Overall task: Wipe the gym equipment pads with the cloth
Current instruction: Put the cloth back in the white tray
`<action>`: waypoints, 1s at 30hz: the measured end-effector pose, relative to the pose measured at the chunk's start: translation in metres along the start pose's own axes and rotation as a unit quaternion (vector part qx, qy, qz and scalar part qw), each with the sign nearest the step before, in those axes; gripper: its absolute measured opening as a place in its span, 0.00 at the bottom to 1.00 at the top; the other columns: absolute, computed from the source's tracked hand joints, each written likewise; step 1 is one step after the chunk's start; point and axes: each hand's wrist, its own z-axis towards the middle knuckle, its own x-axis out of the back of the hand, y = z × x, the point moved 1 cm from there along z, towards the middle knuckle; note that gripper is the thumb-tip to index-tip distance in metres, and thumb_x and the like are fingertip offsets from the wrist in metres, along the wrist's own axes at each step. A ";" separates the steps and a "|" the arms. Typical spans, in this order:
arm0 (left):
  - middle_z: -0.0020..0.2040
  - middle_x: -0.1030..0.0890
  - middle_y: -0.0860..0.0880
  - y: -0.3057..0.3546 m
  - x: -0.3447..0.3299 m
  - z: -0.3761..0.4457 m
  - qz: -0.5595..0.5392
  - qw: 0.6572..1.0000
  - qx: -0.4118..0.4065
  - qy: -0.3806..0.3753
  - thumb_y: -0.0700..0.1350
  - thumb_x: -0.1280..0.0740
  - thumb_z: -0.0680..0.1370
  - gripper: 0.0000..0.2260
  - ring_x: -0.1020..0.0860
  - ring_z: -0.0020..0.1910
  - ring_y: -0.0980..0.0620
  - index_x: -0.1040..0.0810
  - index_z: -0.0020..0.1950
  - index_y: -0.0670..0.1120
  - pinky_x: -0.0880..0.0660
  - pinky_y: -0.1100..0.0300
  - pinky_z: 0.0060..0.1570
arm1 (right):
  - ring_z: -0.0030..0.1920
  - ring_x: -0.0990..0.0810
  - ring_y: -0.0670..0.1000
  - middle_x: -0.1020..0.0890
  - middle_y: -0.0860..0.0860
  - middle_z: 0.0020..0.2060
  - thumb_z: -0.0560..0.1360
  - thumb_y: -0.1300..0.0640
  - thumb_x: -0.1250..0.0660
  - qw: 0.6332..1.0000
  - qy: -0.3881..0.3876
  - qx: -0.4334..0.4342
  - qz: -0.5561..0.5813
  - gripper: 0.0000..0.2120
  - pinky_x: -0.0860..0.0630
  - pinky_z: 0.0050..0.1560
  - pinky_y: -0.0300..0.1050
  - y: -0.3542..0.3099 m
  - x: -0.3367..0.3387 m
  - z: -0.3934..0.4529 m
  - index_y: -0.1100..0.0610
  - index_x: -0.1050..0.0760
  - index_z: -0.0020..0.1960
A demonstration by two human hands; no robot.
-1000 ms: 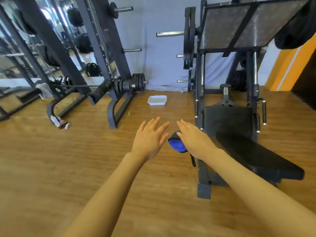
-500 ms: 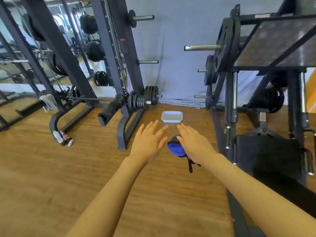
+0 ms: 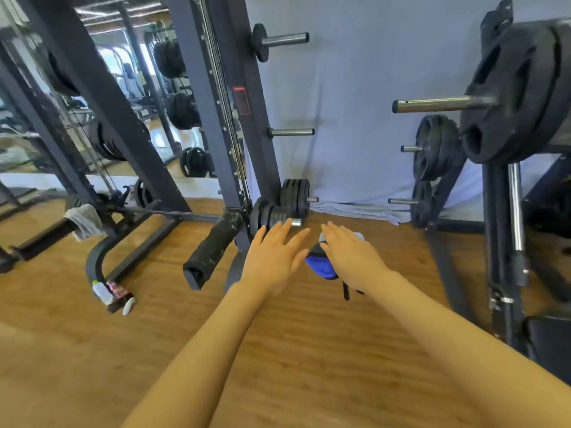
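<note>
Both arms stretched forward over the wood floor [image 3: 92,350], palms down. Left hand [image 3: 273,257] is flat, fingers straight and slightly spread, grasping nothing. Right hand [image 3: 350,257] also has straight fingers on top, but the blue cloth [image 3: 321,265] bulges out from under its palm at the hand's 9 o'clock side, between the two hands; looks carried underneath, thumb hidden, so I cannot tell the exact grip. A thin black strap [image 3: 346,291] dangles below the cloth at 6 o'clock. Padded roller [image 3: 213,248], black and scuffed, sticks out from the rack [image 3: 216,118] at 9 o'clock of the left hand, near but not touching. Stack of small weight plates [image 3: 272,216] sits just past the left fingertips at 12 o'clock. White tray [image 3: 358,236] is mostly hidden behind the right fingers. Grey towel [image 3: 85,220] is draped on the rack base far out at 9 o'clock; bottles [image 3: 103,293] lie on the floor at its foot. Leg press frame with a large plate [image 3: 509,97] stands at 2 o'clock, well apart from the hands. Grey backdrop sheet [image 3: 355,103] hangs at 12 o'clock.
</note>
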 end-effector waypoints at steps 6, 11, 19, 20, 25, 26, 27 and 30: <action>0.80 0.47 0.47 -0.085 -0.039 0.122 -0.010 1.000 -0.016 0.001 0.58 0.52 0.83 0.23 0.49 0.78 0.48 0.45 0.78 0.57 0.56 0.49 0.75 | 0.76 0.46 0.54 0.46 0.53 0.77 0.84 0.52 0.51 1.000 0.003 -0.024 -0.004 0.25 0.32 0.68 0.52 0.019 -0.023 0.145 0.57 0.51 0.78; 0.80 0.46 0.47 -0.146 -0.090 0.229 -0.012 0.999 -0.043 -0.015 0.58 0.51 0.83 0.23 0.49 0.78 0.48 0.46 0.78 0.57 0.55 0.50 0.75 | 0.76 0.46 0.54 0.46 0.53 0.78 0.84 0.51 0.51 0.998 0.004 -0.061 -0.003 0.25 0.33 0.67 0.51 0.041 -0.059 0.252 0.57 0.52 0.78; 0.80 0.47 0.46 -0.211 -0.149 0.402 -0.018 0.992 -0.122 -0.038 0.57 0.52 0.84 0.23 0.50 0.78 0.47 0.48 0.79 0.57 0.57 0.49 0.75 | 0.76 0.47 0.54 0.48 0.54 0.78 0.84 0.53 0.50 0.990 -0.025 -0.138 -0.005 0.25 0.37 0.69 0.48 0.097 -0.096 0.398 0.57 0.53 0.78; 0.80 0.47 0.46 -0.214 -0.156 0.420 -0.021 0.991 -0.128 -0.040 0.57 0.52 0.84 0.23 0.50 0.78 0.47 0.47 0.79 0.57 0.58 0.49 0.74 | 0.76 0.46 0.54 0.47 0.54 0.78 0.84 0.53 0.50 0.989 -0.027 -0.144 -0.008 0.25 0.37 0.70 0.49 0.106 -0.099 0.411 0.57 0.53 0.78; 0.79 0.44 0.45 -0.214 -0.192 0.502 -0.039 0.987 -0.149 -0.034 0.56 0.51 0.84 0.22 0.47 0.78 0.46 0.44 0.78 0.55 0.57 0.49 0.75 | 0.76 0.45 0.54 0.46 0.53 0.77 0.84 0.50 0.52 0.983 -0.032 -0.179 0.016 0.25 0.34 0.68 0.52 0.156 -0.110 0.478 0.57 0.50 0.78; 0.79 0.44 0.44 -0.212 -0.199 0.517 -0.041 0.987 -0.149 -0.035 0.56 0.51 0.84 0.22 0.47 0.78 0.46 0.43 0.78 0.55 0.56 0.49 0.75 | 0.76 0.45 0.54 0.45 0.53 0.77 0.84 0.50 0.52 0.983 -0.032 -0.178 0.019 0.25 0.34 0.68 0.53 0.167 -0.112 0.492 0.57 0.50 0.78; 0.79 0.43 0.44 -0.211 -0.206 0.532 -0.042 0.988 -0.147 -0.037 0.56 0.51 0.84 0.22 0.47 0.78 0.45 0.43 0.78 0.55 0.56 0.48 0.75 | 0.76 0.45 0.54 0.45 0.53 0.77 0.84 0.50 0.52 0.984 -0.032 -0.175 0.020 0.25 0.34 0.68 0.54 0.179 -0.115 0.505 0.57 0.49 0.78; 0.79 0.44 0.44 -0.206 -0.229 0.575 -0.032 0.990 -0.131 -0.038 0.56 0.51 0.84 0.22 0.47 0.78 0.45 0.44 0.79 0.55 0.56 0.48 0.75 | 0.76 0.44 0.54 0.43 0.53 0.77 0.84 0.50 0.52 0.987 -0.036 -0.156 0.017 0.24 0.36 0.70 0.54 0.218 -0.127 0.545 0.58 0.48 0.77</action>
